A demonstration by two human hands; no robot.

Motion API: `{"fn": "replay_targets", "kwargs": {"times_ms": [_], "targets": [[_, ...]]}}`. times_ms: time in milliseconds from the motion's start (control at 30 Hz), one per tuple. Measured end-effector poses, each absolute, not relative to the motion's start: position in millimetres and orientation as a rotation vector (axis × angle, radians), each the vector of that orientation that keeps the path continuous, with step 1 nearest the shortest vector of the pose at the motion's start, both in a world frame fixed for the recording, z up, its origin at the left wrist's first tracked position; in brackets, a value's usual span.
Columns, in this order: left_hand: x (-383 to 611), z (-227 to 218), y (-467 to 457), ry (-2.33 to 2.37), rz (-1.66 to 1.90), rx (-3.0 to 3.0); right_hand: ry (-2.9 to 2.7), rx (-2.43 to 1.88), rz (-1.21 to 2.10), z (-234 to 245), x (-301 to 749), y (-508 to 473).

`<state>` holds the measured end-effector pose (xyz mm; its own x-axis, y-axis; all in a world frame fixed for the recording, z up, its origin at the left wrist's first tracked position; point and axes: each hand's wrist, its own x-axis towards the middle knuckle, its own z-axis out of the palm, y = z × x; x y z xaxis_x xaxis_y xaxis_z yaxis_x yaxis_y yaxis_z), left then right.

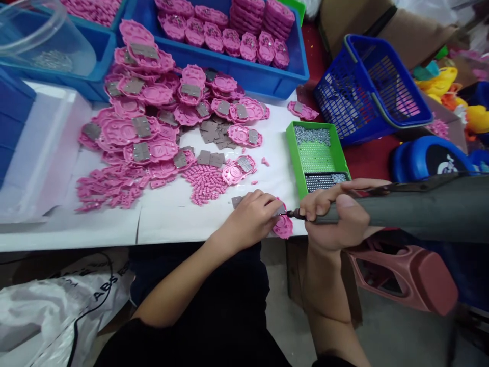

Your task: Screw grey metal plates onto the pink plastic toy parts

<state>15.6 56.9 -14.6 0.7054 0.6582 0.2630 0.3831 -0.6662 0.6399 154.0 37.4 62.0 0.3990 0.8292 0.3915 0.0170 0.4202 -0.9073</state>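
My left hand [254,216] is closed on a pink plastic shell [283,227] at the table's front edge, its fingers covering the upper left part. A grey plate shows on that shell beside my fingertips. My right hand [338,214] grips a grey electric screwdriver [405,206], held nearly level. Its bit [292,213] points left and meets the shell near the plate; the exact contact spot is too small to make out. Just beyond my left hand lies another pink shell with a grey plate [239,169]. A green tray [319,153] of small screws stands behind the screwdriver's tip.
Pink shells with grey plates [153,127] are heaped at the left, near small pink beads [204,183] and loose grey plates [214,133]. Behind them stands a blue bin [244,71] of stacked pink parts. A blue basket [367,92] and blue stool [431,158] are at the right.
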Motion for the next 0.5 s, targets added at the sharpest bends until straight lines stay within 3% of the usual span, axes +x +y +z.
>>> {"fn": "replay_targets", "kwargs": {"times_ms": [500], "targets": [[14,-15,57,0.753,0.747,2.419,-0.917,-1.106,0.587,71,149,29]]}}
